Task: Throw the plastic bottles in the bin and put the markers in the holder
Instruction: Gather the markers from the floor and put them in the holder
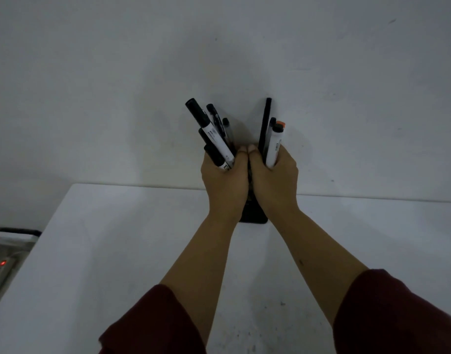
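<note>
My left hand (223, 180) grips a bundle of several markers and pens (214, 134), black and white, fanning up and to the left. My right hand (273, 175) grips another bunch of markers (271, 139), one with an orange tip, pointing upward. Both fists touch each other at the thumbs, held over the far edge of the white table (117, 251). A black holder (253, 215) stands on the table right under my hands and is mostly hidden by them. No plastic bottles or bin are in view.
A plain white wall (219, 60) rises just behind the table. At the far left, below the table's edge, sits a grey device with a red light (2, 263). My dark red sleeves (153, 325) fill the bottom of the view.
</note>
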